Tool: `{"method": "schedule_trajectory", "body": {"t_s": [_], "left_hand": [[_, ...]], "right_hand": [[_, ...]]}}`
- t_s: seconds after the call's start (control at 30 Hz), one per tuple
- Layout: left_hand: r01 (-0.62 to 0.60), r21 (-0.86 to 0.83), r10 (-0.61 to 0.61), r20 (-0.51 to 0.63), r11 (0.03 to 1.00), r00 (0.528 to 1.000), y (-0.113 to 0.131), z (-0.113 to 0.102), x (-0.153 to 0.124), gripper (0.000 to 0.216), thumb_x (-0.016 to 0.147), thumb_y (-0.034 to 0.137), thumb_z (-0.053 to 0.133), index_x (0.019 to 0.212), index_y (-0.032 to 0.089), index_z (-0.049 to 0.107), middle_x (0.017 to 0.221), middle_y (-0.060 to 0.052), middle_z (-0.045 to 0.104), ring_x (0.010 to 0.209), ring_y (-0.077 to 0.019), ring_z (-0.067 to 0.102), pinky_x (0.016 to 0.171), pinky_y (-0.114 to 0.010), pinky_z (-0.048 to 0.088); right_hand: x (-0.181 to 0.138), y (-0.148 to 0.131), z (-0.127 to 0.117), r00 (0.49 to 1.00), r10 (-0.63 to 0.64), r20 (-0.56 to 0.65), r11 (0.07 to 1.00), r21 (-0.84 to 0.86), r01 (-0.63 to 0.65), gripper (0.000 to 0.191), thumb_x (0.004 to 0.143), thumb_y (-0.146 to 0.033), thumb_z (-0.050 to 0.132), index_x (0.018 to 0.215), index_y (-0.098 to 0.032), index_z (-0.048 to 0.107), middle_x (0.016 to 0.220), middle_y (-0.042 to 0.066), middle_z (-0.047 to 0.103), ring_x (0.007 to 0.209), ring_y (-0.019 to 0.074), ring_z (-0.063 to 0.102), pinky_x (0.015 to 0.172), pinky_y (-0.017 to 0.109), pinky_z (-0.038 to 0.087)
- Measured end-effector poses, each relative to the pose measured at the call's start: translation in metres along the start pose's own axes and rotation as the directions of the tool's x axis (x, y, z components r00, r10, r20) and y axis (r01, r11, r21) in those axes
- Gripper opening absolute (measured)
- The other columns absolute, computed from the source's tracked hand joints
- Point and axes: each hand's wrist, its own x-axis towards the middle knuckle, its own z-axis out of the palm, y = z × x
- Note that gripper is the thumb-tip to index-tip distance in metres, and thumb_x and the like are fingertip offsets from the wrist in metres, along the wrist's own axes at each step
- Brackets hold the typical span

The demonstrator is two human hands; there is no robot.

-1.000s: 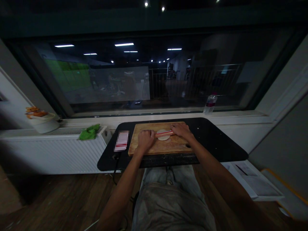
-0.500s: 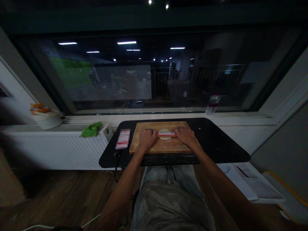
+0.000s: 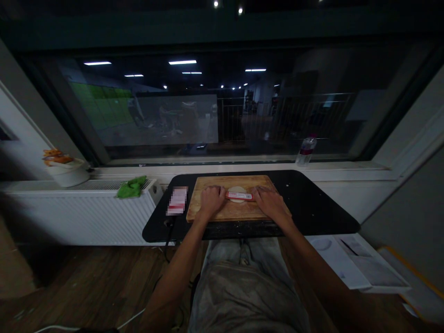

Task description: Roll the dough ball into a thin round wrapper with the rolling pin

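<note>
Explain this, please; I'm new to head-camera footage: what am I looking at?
There is no machine, just a person's bare left hand and right hand. The view comes from a camera worn on the head, looking forward and down. On the black table lie a wooden board and, left of it, a pixelated item I can't identify. The hands hold opposite ends of a stick with a red-and-white label, which lies across a pale, flat disc on the board.

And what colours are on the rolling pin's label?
The rolling pin has a red and white label, seen best in the head view.
</note>
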Motion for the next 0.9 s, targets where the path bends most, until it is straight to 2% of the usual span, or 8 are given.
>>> {"method": "schedule_trajectory", "body": {"t_s": [0.17,0.5,0.9], "left_hand": [[-0.006,0.0,0.006,0.004,1.0,1.0,0.0,-0.002,-0.001,0.052,0.117,0.039,0.038,0.117,0.018,0.085,0.123,-0.017,0.083,0.113,-0.0281,0.076,0.098,-0.035,0.051],[-0.027,-0.005,0.026,-0.027,1.0,0.999,0.0,0.001,0.001,0.049,0.116,0.036,0.04,0.109,0.019,0.085,0.119,-0.015,0.084,0.11,-0.0274,0.076,0.094,-0.034,0.051],[-0.012,0.017,0.012,-0.023,1.0,1.0,-0.001,0.002,0.002,0.054,0.117,0.037,0.037,0.11,0.016,0.086,0.122,-0.017,0.084,0.113,-0.0276,0.076,0.098,-0.035,0.052]], "right_hand": [[-0.012,-0.006,-0.007,1.0,0.01,-0.007,1.0,-0.007,-0.01,0.052,0.121,-0.039,0.029,0.138,-0.017,0.074,0.146,0.015,0.076,0.136,0.0272,0.071,0.116,0.035,0.049],[-0.037,-0.015,-0.007,0.998,0.053,-0.038,0.998,0.02,-0.052,0.051,0.121,-0.041,0.033,0.14,-0.016,0.073,0.143,0.016,0.078,0.134,0.0279,0.072,0.115,0.034,0.049],[-0.01,-0.004,-0.007,0.999,-0.023,0.025,1.0,-0.018,0.024,0.052,0.12,-0.036,0.029,0.132,-0.017,0.076,0.143,0.015,0.078,0.133,0.0264,0.072,0.116,0.033,0.049]]}}
